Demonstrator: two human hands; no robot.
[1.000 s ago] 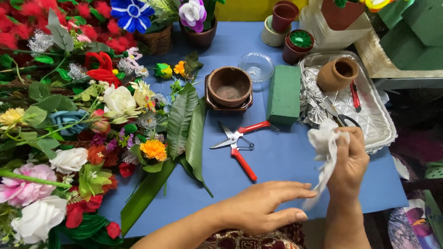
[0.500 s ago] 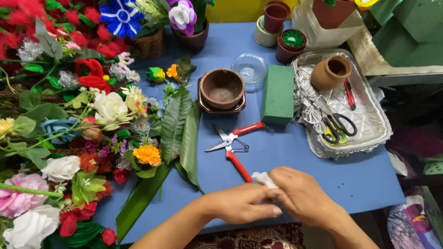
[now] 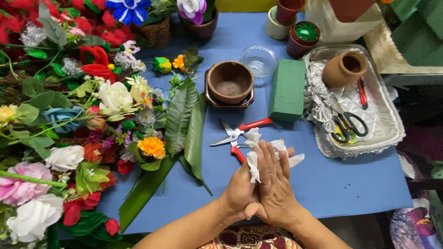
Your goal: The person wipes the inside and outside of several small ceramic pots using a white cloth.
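1. My right hand (image 3: 273,184) lies flat over my left hand (image 3: 240,189), pressing a crumpled white tissue (image 3: 258,154) between the palms, above the blue table (image 3: 350,184).
2. Red-handled pruning shears (image 3: 237,136) lie just beyond the tissue, jaws apart; a green floral foam block (image 3: 287,90) and brown clay bowl (image 3: 230,82) sit farther back.

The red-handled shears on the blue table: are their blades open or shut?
Open. The shears lie flat with blades spread in a V, pointing left, beside the tissue pressed between both hands.
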